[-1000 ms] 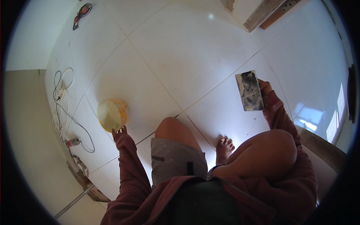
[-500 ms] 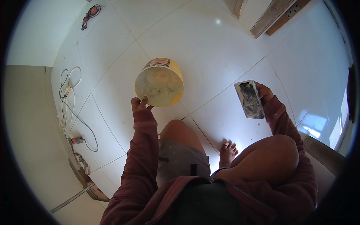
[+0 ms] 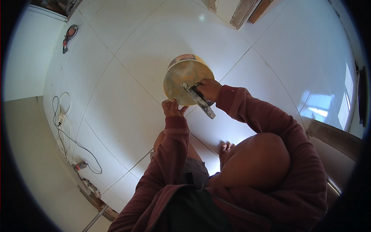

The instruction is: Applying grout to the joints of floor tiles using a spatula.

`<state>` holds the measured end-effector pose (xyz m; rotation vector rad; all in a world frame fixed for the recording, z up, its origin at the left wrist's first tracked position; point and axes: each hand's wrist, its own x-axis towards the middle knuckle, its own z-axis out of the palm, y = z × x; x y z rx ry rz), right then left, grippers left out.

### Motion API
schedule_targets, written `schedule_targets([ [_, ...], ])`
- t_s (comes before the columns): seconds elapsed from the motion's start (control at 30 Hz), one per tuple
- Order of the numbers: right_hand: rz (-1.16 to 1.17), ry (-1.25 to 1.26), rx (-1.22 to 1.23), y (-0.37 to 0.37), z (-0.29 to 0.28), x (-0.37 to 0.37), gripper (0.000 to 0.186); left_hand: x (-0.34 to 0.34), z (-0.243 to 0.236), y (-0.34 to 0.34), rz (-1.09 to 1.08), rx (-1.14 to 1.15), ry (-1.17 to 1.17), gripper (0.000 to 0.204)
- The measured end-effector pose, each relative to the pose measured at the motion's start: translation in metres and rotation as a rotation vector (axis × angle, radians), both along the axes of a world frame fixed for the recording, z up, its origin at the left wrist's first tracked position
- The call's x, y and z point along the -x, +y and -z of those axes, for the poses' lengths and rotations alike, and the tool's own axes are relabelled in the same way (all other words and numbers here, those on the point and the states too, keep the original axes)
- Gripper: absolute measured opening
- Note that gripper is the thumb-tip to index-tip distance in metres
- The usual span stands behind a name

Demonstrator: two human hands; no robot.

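A round pale yellow bucket [image 3: 181, 71], its round face toward me smeared with grey and yellow residue, is at the middle of the view. My left hand [image 3: 173, 108] grips its lower edge with the fingers. My right hand [image 3: 208, 91] is closed on a dark, plaster-crusted flat trowel [image 3: 201, 104], turned almost edge-on across the bucket's right half. The fingertips of my right hand are partly hidden behind the trowel. My bent bare knee [image 3: 255, 162] is below my right forearm.
White floor tiles [image 3: 135, 73] surround me. A white power strip [image 3: 60, 120] with tangled cables and a red-and-grey tool [image 3: 80, 165] lie on the left. A coiled red-and-black item [image 3: 69, 36] lies at upper left. Worn wooden boards [image 3: 241, 15] are at the top, another [image 3: 332, 139] at right.
The bucket has risen from the left toward the middle with my left hand. My right hand has swung left, bringing the trowel over the bucket and turning it from face-up to nearly edge-on.
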<state>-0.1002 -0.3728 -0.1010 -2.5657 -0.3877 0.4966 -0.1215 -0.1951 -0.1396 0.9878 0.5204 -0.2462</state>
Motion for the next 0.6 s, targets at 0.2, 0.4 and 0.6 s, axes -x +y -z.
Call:
schedule_targets([
  [0.2,0.095,0.079,-0.108,0.009,0.020,0.013,0.019,0.011,0.006,0.000,0.073,0.069,0.041,0.021],
  [0.4,-0.053,-0.027,-0.084,0.002,0.026,0.014,0.018,-0.009,-0.003,0.002,0.272,-0.061,0.064,0.034],
  [0.6,0.294,-0.074,-0.283,0.000,0.025,0.026,0.016,0.001,0.008,-0.003,0.373,0.027,0.004,0.036],
])
